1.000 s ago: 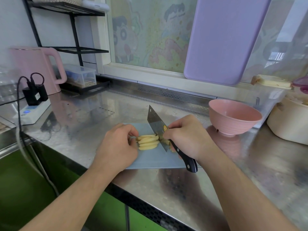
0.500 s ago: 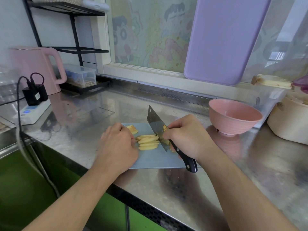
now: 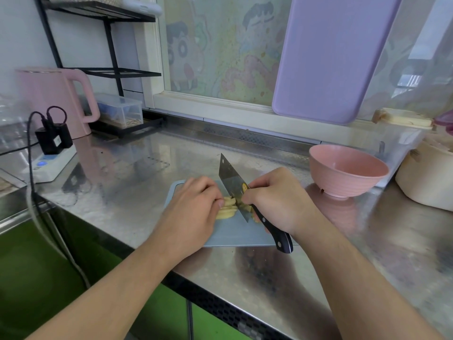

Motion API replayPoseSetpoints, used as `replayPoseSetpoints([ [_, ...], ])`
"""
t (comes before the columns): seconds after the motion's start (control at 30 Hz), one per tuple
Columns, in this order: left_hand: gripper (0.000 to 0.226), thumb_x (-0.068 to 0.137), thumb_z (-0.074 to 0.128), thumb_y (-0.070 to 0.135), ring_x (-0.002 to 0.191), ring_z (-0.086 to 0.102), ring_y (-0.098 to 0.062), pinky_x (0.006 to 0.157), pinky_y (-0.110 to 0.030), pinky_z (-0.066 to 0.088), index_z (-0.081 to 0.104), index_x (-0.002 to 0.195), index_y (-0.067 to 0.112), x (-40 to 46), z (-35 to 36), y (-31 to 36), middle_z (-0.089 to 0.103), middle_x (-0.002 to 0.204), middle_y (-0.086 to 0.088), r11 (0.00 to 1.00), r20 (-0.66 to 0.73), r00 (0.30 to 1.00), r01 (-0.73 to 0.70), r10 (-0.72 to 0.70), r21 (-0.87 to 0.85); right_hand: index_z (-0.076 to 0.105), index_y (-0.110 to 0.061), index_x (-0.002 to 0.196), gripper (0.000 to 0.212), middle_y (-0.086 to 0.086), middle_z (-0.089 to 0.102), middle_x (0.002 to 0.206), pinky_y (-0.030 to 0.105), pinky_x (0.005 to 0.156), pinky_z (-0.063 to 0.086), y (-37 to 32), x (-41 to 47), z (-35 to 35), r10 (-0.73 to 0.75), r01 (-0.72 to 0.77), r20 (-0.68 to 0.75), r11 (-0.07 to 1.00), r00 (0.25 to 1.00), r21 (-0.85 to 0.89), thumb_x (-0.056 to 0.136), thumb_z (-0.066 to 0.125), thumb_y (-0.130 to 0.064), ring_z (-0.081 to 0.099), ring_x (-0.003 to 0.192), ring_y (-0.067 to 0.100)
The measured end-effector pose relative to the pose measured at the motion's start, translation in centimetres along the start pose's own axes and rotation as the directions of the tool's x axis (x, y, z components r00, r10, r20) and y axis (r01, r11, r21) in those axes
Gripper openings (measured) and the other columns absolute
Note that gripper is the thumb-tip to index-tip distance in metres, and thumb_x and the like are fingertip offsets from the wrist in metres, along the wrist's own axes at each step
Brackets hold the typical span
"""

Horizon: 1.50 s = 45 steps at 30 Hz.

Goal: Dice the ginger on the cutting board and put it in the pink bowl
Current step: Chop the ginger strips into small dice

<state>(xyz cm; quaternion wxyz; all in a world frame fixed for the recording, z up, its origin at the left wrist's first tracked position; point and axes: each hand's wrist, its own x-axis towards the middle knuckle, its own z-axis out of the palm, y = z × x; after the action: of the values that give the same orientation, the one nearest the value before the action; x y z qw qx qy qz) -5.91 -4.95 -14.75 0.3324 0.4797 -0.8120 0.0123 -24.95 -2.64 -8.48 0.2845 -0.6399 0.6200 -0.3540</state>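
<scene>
Gripping the knife (image 3: 234, 186), the right hand (image 3: 277, 200) cuts ginger strips (image 3: 226, 209) pinned under the left hand's (image 3: 193, 212) curled fingers on the cutting board (image 3: 235, 233), pink bowl (image 3: 348, 170) near right, kettle (image 3: 52, 99) far left.

- bench (image 3: 152, 182): polished sheet metal, reflective, faintly scuffed;
- cutting board (image 3: 235, 234): matt grey-blue plastic, smooth;
- knife (image 3: 231, 184): bright steel blade; glossy black riveted handle;
- pink bowl (image 3: 348, 171): matt, ribbed outer wall

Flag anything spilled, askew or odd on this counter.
Nothing stands out: the pale ginger strips sit on the grey-blue cutting board, and the upright pink bowl looks empty.
</scene>
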Motion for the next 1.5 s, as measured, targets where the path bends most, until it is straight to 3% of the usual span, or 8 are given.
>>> replayPoseSetpoints([
  [0.17,0.012,0.101,0.057,0.024,0.117,0.049,-0.010,0.099,-0.034,0.046,0.064,0.111,0.028,-0.4,-0.4,-0.1,0.054,0.119,0.019,0.996,0.002,0.999,0.048,-0.048,-0.079,0.063,0.008,0.068,0.018,0.016,0.055,0.053,0.038,0.053,0.039,0.0,0.2,-0.1,0.007,-0.007,0.003,1.000,1.000,0.015,0.076,0.064,-0.008,0.042,0.043,0.021],
  [0.33,0.049,0.091,0.063,0.043,0.134,0.043,-0.006,0.103,-0.031,0.046,0.052,0.138,0.037,-0.6,-0.8,-0.1,0.051,0.138,0.024,0.983,0.145,0.973,0.183,-0.177,-0.030,0.054,0.011,0.073,0.022,0.016,0.048,0.056,0.038,0.054,0.037,0.1,0.1,-0.1,0.034,-0.033,-0.033,0.999,0.999,0.029,0.071,0.061,-0.010,0.037,0.050,0.022],
  [0.5,0.041,0.093,0.062,0.041,0.125,0.043,-0.005,0.096,-0.026,0.042,0.057,0.133,0.036,-0.5,-0.8,0.1,0.055,0.126,0.023,0.987,0.167,0.973,0.161,-0.157,-0.008,0.054,0.013,0.077,0.027,0.017,0.044,0.059,0.040,0.054,0.035,0.0,0.1,0.0,0.039,-0.038,-0.025,0.998,0.999,0.045,0.070,0.062,-0.012,0.034,0.053,0.022],
  [0.67,0.035,0.095,0.064,0.045,0.121,0.044,-0.004,0.095,-0.025,0.041,0.059,0.128,0.037,-0.5,-0.8,0.1,0.054,0.119,0.025,0.988,0.152,0.978,0.150,-0.143,-0.031,0.064,0.008,0.070,0.019,0.019,0.056,0.055,0.039,0.052,0.040,-0.3,-0.2,-0.3,0.026,-0.026,0.011,0.997,1.000,0.067,0.074,0.066,-0.011,0.042,0.044,0.024],
  [0.87,0.042,0.094,0.063,0.048,0.127,0.045,-0.002,0.100,-0.031,0.047,0.055,0.135,0.044,-0.5,-0.7,0.1,0.051,0.133,0.030,0.993,0.127,0.988,0.099,-0.091,-0.060,0.061,0.013,0.078,0.019,0.022,0.054,0.057,0.037,0.047,0.042,-0.6,-0.4,-0.1,0.037,-0.038,0.026,0.998,0.999,0.051,0.079,0.061,-0.007,0.046,0.037,0.025],
  [1.0,0.023,0.096,0.063,0.043,0.114,0.051,0.000,0.093,-0.031,0.050,0.062,0.120,0.043,-0.6,-0.7,-0.3,0.057,0.121,0.030,0.990,0.085,0.994,0.083,-0.074,-0.110,0.059,0.013,0.077,0.021,0.019,0.054,0.055,0.035,0.047,0.042,-0.8,-0.6,-0.5,0.023,-0.022,-0.016,0.999,1.000,0.039,0.079,0.060,-0.008,0.046,0.037,0.024],
  [1.23,0.018,0.098,0.061,0.043,0.106,0.054,0.001,0.087,-0.029,0.051,0.068,0.114,0.041,-0.6,-0.3,-0.5,0.063,0.112,0.029,0.993,0.056,0.995,0.090,-0.086,-0.076,0.061,0.013,0.075,0.025,0.019,0.054,0.054,0.024,0.041,0.039,-1.8,-1.5,-1.3,0.010,-0.011,0.002,0.999,1.000,0.034,0.084,0.058,-0.010,0.044,0.038,0.023],
  [1.5,0.017,0.098,0.061,0.043,0.103,0.057,-0.002,0.079,-0.030,0.054,0.071,0.111,0.038,-0.8,-0.3,0.1,0.066,0.107,0.025,0.996,0.009,0.996,0.089,-0.089,-0.003,0.059,0.010,0.071,0.026,0.014,0.055,0.052,0.025,0.041,0.040,-2.5,-2.1,-1.7,0.033,-0.033,0.017,0.999,0.999,-0.042,0.087,0.059,-0.011,0.046,0.036,0.024],
])
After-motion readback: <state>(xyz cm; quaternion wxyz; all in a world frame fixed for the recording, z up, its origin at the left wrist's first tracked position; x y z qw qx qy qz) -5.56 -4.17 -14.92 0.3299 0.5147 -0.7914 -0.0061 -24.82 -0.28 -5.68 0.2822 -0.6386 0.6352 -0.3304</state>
